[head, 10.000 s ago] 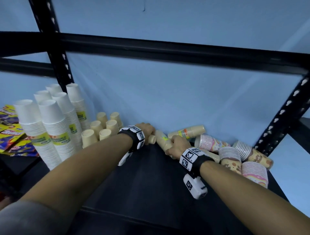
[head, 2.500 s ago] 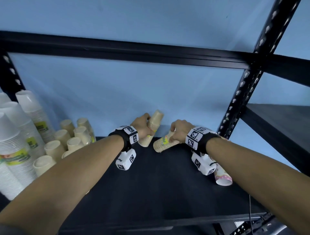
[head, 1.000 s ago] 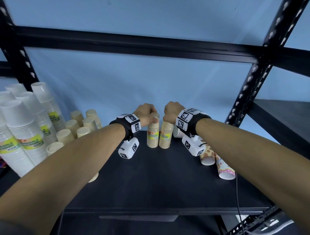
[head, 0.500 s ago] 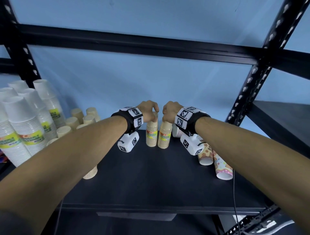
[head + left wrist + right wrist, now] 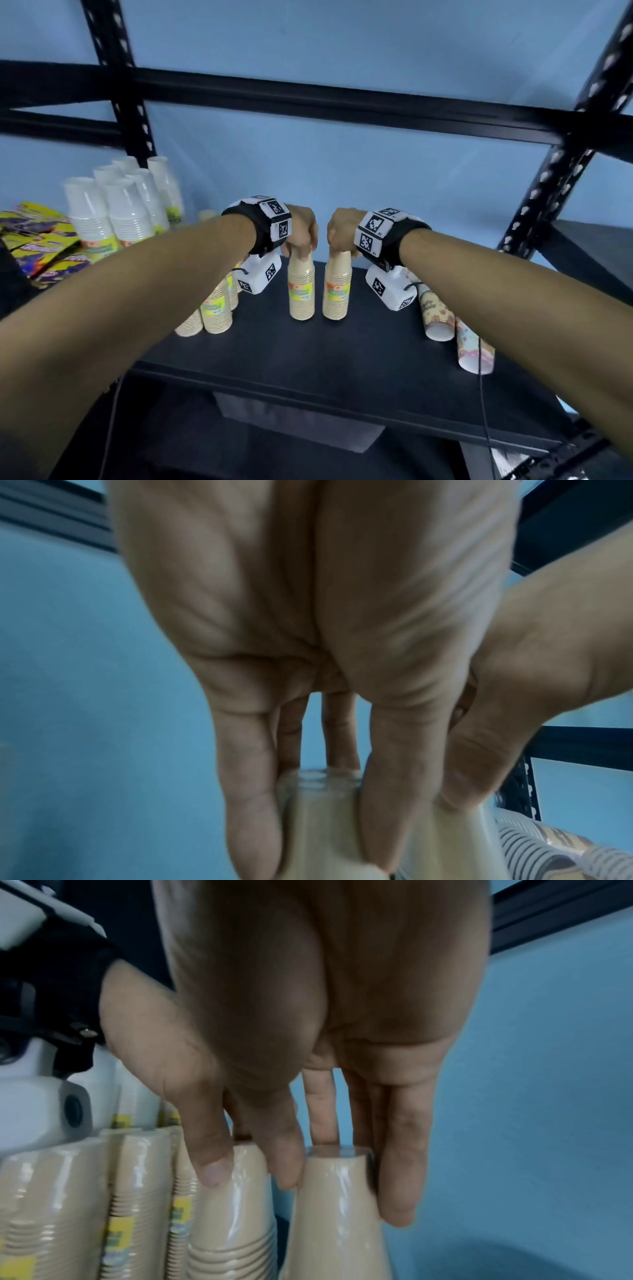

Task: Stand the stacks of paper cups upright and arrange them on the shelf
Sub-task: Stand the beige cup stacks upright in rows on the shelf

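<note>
Beige paper-cup stacks [image 5: 301,287] and [image 5: 337,287]: I see both upright mid black shelf [image 5: 342,359], nearer the left cups than 0.5 s ago; left hand [image 5: 301,233], right hand [image 5: 340,233] each grip one top.

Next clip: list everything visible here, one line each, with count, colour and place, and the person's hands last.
held tan stacks: two, tan, upright mid-shelf, side by side
other tan stacks: several, tan, upright at left behind the forearm
white stacks: about six, white, upright far left
patterned stacks: at least two, pastel prints, right, under the forearm
packets: a pile, yellow and purple, far left
shelf: one, black
wall: blue, behind
left hand: grips one stack's top
right hand: grips the other
</note>
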Motion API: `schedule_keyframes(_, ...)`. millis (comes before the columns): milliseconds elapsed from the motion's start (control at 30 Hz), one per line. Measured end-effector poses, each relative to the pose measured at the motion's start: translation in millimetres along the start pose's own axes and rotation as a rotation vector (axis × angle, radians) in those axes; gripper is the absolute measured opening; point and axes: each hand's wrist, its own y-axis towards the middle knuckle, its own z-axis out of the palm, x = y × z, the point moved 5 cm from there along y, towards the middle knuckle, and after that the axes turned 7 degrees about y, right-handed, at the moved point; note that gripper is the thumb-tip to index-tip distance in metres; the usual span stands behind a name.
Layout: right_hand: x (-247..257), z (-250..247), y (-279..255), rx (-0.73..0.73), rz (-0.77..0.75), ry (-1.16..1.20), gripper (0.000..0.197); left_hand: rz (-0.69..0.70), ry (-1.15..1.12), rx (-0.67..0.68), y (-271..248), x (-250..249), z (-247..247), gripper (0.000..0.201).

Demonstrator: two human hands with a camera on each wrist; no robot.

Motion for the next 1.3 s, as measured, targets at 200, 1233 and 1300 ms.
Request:
schedule_keyframes(200, 53.3, 14.4, -17.7, 0.254, -0.113, 0.109, 0.024, -0.091, -0.035, 0.071, -47.6, 35.4, 3.8, 0.027)
schedule_keyframes(1233, 199.2, 49.4, -33.9, 0.266, -0.339, 0.294, 0.028, -0.311, -0.147, 0.069, -155.8, 162.2, 25.0, 0.032)
schedule_keyframes(1300, 196.2, 43.8, -32.8, 0.247, -0.335, 0.279, 0.027, -0.308, -0.136, 0.081, -157.8, 162.7, 18.5, 0.033)
